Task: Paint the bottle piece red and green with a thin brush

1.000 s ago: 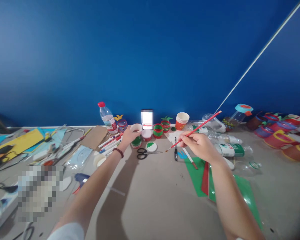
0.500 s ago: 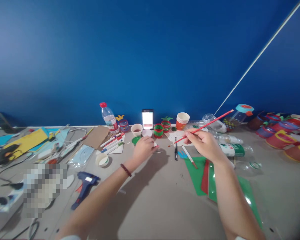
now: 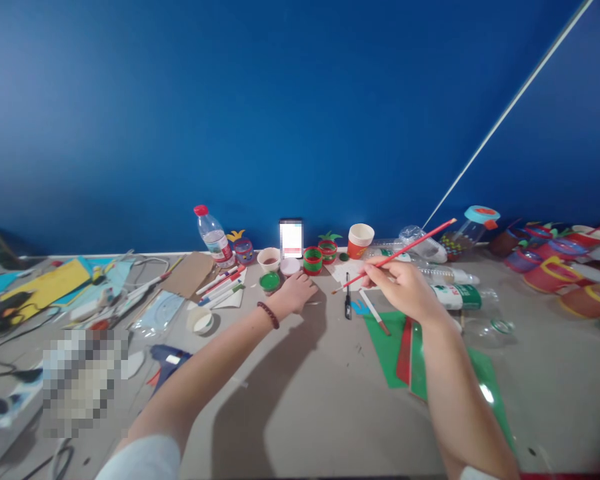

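My right hand is closed on a thin red paintbrush, bristle tip pointing left and down over white paper. My left hand lies palm down on the table, fingers curled over something hidden beneath it. Just beyond it sit a green paint pot, a small cup of brown paint, a white pot and red-and-green rings. A black pen lies between my hands.
A phone leans on the blue wall, flanked by a water bottle and stacked paper cups. Markers, a tape roll and a glue gun lie left. Green sheet and plastic bottles lie right.
My left hand left the brown paint cup, came back toward me and settled on the table where the scissors and a lid lay. The right hand with the brush barely moved.
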Demonstrator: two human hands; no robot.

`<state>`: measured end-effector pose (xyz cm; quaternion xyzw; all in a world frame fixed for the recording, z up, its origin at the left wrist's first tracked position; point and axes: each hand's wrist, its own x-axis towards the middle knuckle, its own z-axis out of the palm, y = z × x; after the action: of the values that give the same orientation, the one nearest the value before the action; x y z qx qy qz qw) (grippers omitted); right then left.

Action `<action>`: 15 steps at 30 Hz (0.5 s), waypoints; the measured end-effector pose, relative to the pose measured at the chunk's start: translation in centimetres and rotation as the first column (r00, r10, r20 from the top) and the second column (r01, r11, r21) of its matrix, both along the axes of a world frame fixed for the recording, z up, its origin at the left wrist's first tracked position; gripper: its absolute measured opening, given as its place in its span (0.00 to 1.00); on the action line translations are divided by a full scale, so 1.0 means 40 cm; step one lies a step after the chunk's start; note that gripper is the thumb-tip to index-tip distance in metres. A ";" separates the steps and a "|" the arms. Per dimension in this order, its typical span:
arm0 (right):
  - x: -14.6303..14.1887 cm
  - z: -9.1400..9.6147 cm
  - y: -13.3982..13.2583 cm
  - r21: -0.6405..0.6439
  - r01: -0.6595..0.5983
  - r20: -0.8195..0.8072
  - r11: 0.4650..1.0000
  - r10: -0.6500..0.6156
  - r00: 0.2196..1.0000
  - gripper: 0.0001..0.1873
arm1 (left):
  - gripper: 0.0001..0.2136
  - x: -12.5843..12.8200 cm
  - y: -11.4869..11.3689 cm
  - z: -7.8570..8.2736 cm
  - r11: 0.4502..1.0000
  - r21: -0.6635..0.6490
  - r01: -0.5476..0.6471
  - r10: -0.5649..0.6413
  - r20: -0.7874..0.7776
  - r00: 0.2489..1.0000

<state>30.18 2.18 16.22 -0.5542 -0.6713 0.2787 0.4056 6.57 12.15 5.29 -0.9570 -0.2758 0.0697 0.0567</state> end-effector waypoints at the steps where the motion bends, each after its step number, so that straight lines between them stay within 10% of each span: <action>1: 0.000 0.000 0.000 0.002 -0.003 0.007 1.000 0.003 1.000 0.20 | 0.20 0.001 0.000 -0.001 1.000 0.004 0.001 -0.001 -0.001 1.000; 7: 0.004 -0.003 0.002 0.008 -0.005 -0.003 1.000 0.005 1.000 0.21 | 0.10 0.007 0.000 0.027 1.000 0.008 -0.016 0.015 0.055 0.998; 12: 0.015 -0.005 0.003 0.029 0.065 -0.046 0.997 -0.063 0.997 0.20 | 0.21 -0.027 -0.044 0.071 0.996 -0.020 -0.084 0.087 0.242 0.966; 15: 0.024 -0.004 0.003 0.056 0.102 -0.116 0.993 -0.095 0.989 0.20 | 0.21 -0.069 -0.094 0.066 0.928 -0.346 -0.138 0.341 0.636 0.693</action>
<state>31.15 2.32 16.06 -0.5573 -0.6274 0.2685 0.4730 3.83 8.39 7.94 -0.8678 -0.3883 -0.2447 -0.1905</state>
